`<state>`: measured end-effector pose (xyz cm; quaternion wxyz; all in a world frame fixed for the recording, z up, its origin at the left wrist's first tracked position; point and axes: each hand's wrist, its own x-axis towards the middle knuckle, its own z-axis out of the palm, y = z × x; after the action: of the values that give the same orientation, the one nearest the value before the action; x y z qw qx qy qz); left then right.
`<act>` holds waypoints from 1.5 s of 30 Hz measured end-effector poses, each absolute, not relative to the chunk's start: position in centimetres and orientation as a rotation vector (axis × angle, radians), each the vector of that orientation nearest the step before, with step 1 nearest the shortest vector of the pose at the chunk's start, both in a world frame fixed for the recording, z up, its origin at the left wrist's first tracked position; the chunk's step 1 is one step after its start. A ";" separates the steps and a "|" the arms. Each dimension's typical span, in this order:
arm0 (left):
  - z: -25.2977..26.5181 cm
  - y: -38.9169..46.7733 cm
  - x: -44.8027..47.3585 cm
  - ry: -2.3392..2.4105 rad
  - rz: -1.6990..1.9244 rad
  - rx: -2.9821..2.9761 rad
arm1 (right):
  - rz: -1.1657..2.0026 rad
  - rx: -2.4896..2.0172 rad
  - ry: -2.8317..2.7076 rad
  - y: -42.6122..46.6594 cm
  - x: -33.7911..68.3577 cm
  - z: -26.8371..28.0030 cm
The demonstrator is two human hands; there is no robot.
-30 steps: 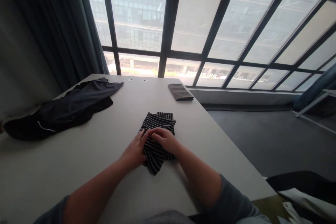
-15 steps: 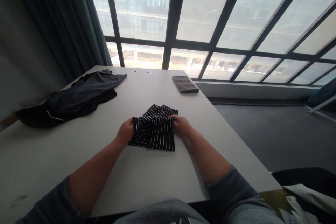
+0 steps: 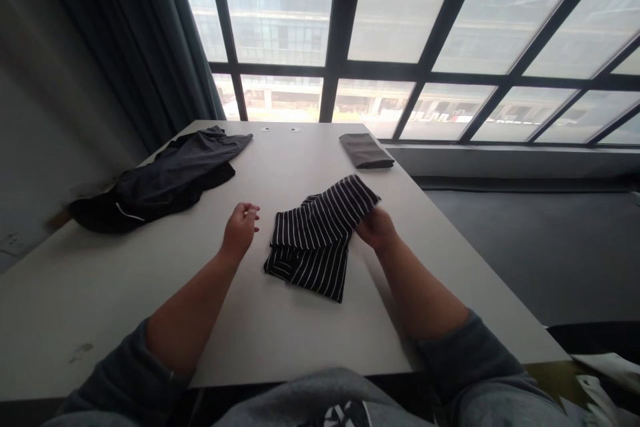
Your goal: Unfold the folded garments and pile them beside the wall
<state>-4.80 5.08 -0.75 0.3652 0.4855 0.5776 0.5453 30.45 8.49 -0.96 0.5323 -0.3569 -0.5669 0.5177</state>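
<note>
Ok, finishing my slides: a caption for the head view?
The right hand holds striped fabric on a white table, the left hand apart.

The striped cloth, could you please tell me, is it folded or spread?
Partly folded: one layer of the striped cloth overlaps another, with the right hand holding its right end.

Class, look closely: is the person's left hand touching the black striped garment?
No, the left hand is apart from the black striped garment, with white tabletop showing between them.
</note>
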 end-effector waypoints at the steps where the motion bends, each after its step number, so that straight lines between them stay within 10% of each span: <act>1: -0.6 4.6 -4.5 1.476 1.366 1.458 | 1.249 -0.848 -1.386 8.5 30.0 -1.3; 8: -1.3 2.4 -1.6 1.444 0.561 2.389 | 0.836 -1.047 -2.160 7.4 27.4 -2.9; 22: 0.5 6.6 -9.2 2.391 0.881 1.830 | 0.496 -0.957 -2.555 5.8 24.8 -4.1; 29: 1.3 3.2 -4.7 2.057 0.177 2.088 | 0.456 -0.906 -2.550 6.0 24.8 -3.2; 37: 2.4 -0.5 -0.8 1.376 0.850 2.264 | 0.470 -0.743 -2.206 4.8 24.9 -1.1; 45: 1.8 -1.9 0.6 0.949 0.717 2.241 | 0.461 -0.555 -2.266 3.7 24.4 0.1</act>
<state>0.56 -1.87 1.80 0.2976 0.8432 0.3572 0.2699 24.37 3.72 0.07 0.3726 -0.2166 -0.8842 0.1800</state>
